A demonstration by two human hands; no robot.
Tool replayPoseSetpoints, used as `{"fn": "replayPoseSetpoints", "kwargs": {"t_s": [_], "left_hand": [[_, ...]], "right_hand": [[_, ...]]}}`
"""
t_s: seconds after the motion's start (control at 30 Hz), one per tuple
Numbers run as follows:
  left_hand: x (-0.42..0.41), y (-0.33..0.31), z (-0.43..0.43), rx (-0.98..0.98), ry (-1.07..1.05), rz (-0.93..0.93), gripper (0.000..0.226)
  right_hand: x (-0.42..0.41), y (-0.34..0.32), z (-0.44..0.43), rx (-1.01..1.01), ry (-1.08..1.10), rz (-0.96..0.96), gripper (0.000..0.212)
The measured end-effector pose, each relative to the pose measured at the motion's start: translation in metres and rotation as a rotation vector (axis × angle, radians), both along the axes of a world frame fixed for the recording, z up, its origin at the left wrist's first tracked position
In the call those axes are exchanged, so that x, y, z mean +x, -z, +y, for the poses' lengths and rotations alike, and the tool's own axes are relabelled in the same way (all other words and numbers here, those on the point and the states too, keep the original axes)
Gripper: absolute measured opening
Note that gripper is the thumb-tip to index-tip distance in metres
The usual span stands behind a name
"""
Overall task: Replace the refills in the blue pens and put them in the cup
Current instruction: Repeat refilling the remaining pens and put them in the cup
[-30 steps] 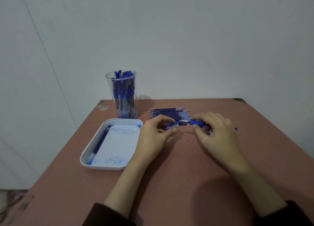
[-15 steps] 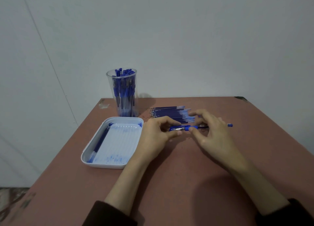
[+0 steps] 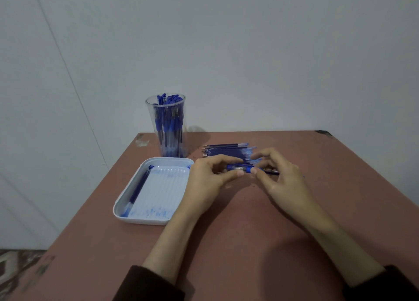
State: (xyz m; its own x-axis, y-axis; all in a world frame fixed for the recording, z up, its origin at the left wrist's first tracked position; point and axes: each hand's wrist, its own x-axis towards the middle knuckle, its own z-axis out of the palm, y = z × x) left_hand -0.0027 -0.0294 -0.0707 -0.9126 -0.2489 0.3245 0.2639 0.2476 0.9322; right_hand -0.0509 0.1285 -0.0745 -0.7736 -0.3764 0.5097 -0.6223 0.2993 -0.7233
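- A blue pen (image 3: 240, 168) is held level over the table (image 3: 249, 244), just right of the white tray (image 3: 118, 206).
- The pen's left end is pinched between the thumb and curled fingers of the left hand (image 3: 208, 178), which is found beside the tray's far right corner.
- The pen's blue grip section is pinched by the thumb and fingertips of the right hand (image 3: 281, 176), farther right of the tray.
- A pile of refills (image 3: 226, 151) is laid flat on the table, right of the tray and beyond both hands.
- A clear cup (image 3: 166, 128) is stood upright just behind the tray's far edge and is packed with blue pens (image 3: 170, 119).
- A single thin blue refill (image 3: 138, 187) is laid along the tray's left wall, and blue ink smears are seen on the tray's floor.
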Motion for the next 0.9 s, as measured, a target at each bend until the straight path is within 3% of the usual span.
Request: {"fn": "replayPoseSetpoints", "kwargs": {"t_s": [0.17,0.33,0.53,0.6,0.73,0.9], "left_hand": [[0.007,-0.005,0.007,0.405,0.042,0.030,0.022],[0.014,-0.036,-0.011,0.454,-0.088,0.176,0.020],[0.022,-0.125,-0.074,-0.016,-0.491,0.529,0.021],[0.017,-0.147,-0.092,-0.207,-0.607,0.568,0.021],[-0.008,-0.164,-0.120,-0.488,-0.660,0.437,0.026],[-0.030,-0.151,-0.130,-0.649,-0.592,0.201,0.028]], "right_hand": [[0.002,0.001,-0.004,0.027,-0.020,0.073,0.026],[0.003,0.002,-0.005,0.026,-0.039,0.084,0.038],[-0.001,0.009,-0.005,0.100,-0.003,0.072,0.038],[-0.001,0.010,-0.005,0.117,-0.005,0.086,0.039],[-0.002,0.011,-0.004,0.149,0.008,0.124,0.030],[-0.005,0.011,-0.004,0.174,0.024,0.118,0.031]]}}
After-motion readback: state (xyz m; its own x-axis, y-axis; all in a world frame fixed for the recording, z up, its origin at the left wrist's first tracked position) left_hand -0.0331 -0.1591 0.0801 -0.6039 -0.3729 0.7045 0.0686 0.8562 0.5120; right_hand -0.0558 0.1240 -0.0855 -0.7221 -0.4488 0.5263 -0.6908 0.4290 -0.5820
